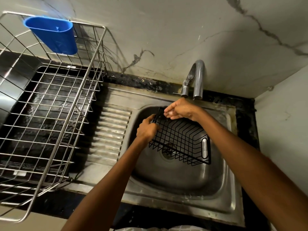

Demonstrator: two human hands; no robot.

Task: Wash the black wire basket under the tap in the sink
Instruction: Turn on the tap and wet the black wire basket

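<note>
- Black wire basket (181,139): held tilted inside the bowl of the sink (183,185), above the drain (167,151); one end panel with a slot handle faces the right side of the bowl, the other end is raised toward the tap (197,80).
- Left hand (147,128): fingers curled round the basket's left end rim, gripping it.
- Right hand (180,110): over the basket's upper left corner, just below the tap's spout; fingers bent together, tips at the rim. Whether they pinch the wire cannot be told. Skin looks wet.
- Tap: curved steel, mounted at the back edge of the sink against the marble-patterned wall (183,30); no stream can be made out.
- Sink: stainless steel, with a ribbed draining board (110,130) to the left of the bowl.
- Steel wire dish rack (50,114): standing on the dark counter, left of the draining board.
- Blue plastic holder (53,34): hung on the rack's back rim.
</note>
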